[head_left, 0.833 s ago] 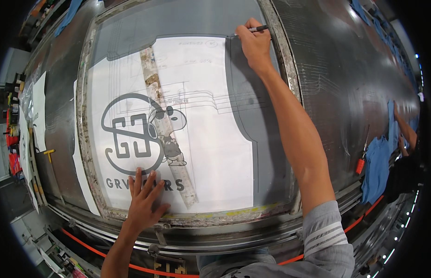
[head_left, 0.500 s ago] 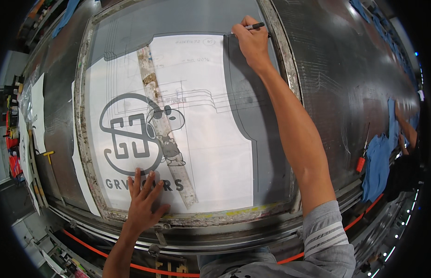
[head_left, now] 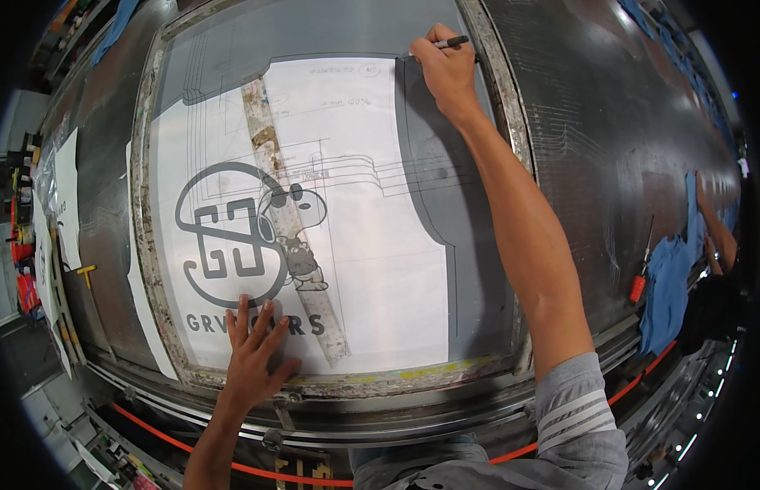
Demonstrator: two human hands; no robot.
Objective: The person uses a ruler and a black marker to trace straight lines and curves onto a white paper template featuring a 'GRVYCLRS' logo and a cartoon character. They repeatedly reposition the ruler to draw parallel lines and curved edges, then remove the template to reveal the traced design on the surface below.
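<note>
A framed mesh screen (head_left: pixel 490 269) lies on the dark table, with a white paper pattern (head_left: pixel 388 302) showing through it. Bold dark lettering, a round logo (head_left: pixel 188 269) and a cartoon figure mark the paper, along with fine drawn lines. My left hand (head_left: pixel 255 351) rests flat near the bottom of the logo, fingers spread. At the far right corner of the paper my right hand (head_left: pixel 447 73) grips a marker pen (head_left: pixel 452 42), its tip hidden by my fingers. Under the mesh, a stained ruler-like strip (head_left: pixel 314 306) runs slantwise over the paper.
The worn screen frame (head_left: pixel 514 131) borders the mesh. A red-handled tool (head_left: pixel 638 287) and blue fabric pieces (head_left: pixel 666 278) lie to the right, where another person's arm (head_left: pixel 717 224) reaches in. A yellow T-shaped tool (head_left: pixel 86 273) is at the left. A metal rail (head_left: pixel 445 412) runs along the near edge.
My right hand and the marker pen have shifted very slightly at the far corner. My left hand stays in place. The other person's arm at the right has moved a little.
</note>
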